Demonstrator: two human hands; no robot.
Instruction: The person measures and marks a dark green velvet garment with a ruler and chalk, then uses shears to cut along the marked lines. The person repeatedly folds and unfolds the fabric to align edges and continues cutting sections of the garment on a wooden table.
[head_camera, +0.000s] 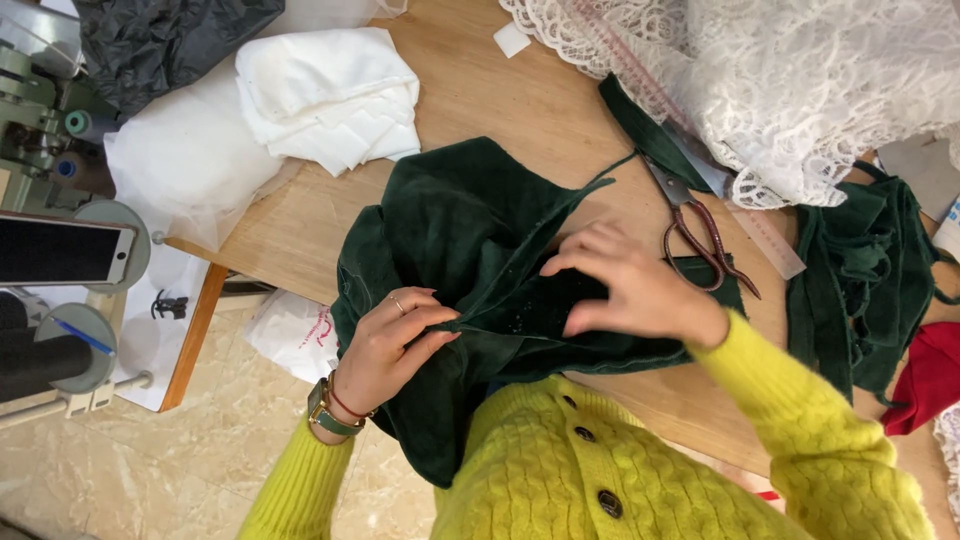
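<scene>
A dark green velvet garment lies over the near edge of a wooden table and hangs down towards my lap. My left hand, with a ring and a wristwatch, pinches a folded edge of the velvet at its left side. My right hand presses and grips the same fabric just to the right, fingers curled on it. Both sleeves are bright yellow knit.
Dark red-handled scissors and a clear ruler lie right of my right hand. White lace covers the far right, with more green fabric and red cloth. Folded white cloth sits far left; a phone is on a stand.
</scene>
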